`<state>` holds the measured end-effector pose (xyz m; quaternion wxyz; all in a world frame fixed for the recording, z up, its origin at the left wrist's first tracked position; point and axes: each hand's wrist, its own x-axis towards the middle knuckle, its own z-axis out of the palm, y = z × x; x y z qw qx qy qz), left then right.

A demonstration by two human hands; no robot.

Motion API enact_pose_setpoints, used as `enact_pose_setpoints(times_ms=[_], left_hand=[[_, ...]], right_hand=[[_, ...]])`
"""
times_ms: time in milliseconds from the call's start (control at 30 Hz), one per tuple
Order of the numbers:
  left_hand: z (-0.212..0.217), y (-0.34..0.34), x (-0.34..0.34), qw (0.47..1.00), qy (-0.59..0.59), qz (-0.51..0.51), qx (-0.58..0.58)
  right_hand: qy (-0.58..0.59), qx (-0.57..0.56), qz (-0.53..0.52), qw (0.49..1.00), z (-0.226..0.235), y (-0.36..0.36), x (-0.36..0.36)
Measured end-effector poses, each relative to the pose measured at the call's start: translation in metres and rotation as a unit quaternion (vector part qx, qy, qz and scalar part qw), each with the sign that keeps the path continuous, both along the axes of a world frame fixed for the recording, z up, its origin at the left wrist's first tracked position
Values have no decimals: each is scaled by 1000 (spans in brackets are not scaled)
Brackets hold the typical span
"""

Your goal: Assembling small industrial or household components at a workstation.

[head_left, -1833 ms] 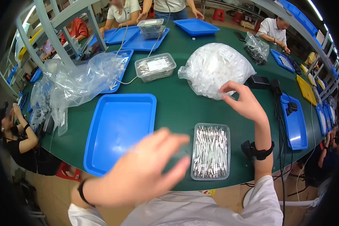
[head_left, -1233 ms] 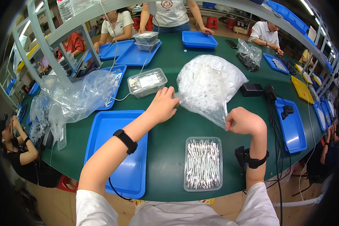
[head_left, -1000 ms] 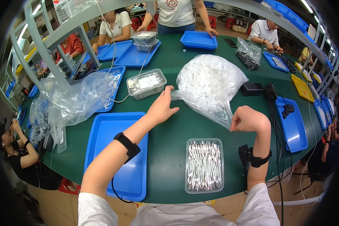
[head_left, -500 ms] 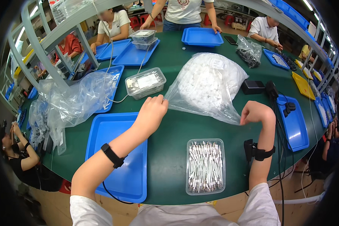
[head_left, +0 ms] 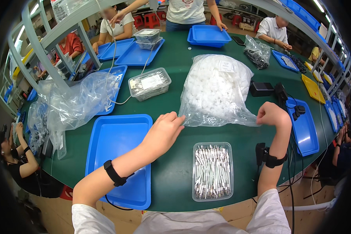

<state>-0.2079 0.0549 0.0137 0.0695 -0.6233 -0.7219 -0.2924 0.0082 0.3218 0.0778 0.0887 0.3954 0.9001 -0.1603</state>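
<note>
A large clear plastic bag (head_left: 216,91) filled with small white pieces lies on the green table in front of me. My left hand (head_left: 167,130) is at its near left corner, fingers bent and pinched on the film. The near right corner is pinched in my right hand (head_left: 273,115), whose wrist is bent. Between the two, the bag's near edge stretches almost straight. Below it stands a clear plastic box (head_left: 213,171) packed with thin white sticks with darker ends. A blue tray (head_left: 119,136) sits under my left forearm.
Another clear box (head_left: 150,84) stands beyond my left hand. Crumpled clear bags (head_left: 76,101) lie at the left. Right of the bag are a black box (head_left: 260,89), cables and a blue tray (head_left: 305,132). A person across the table touches stacked blue trays (head_left: 210,37).
My left hand has moved down and right, and my right hand slightly right. The bag's near edge has straightened. Across the table, the person's arm has lifted away toward the left.
</note>
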Motion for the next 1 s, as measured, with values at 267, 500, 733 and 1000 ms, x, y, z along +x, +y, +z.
enact_pose_setpoints(times_ms=[267,500,733,1000], left_hand=[[17,-10,-21,860,-507,9,64],[48,7,-8,810,-550,-147,139],[31,-4,-47,865,-490,41,97],[10,43,-39,932,-361,22,-3]], right_hand=[[297,203,258,897,3,-100,-54],[412,169,250,860,-41,-105,-116],[443,-173,72,877,-38,-54,-86],[419,-262,11,869,-34,-48,-76]])
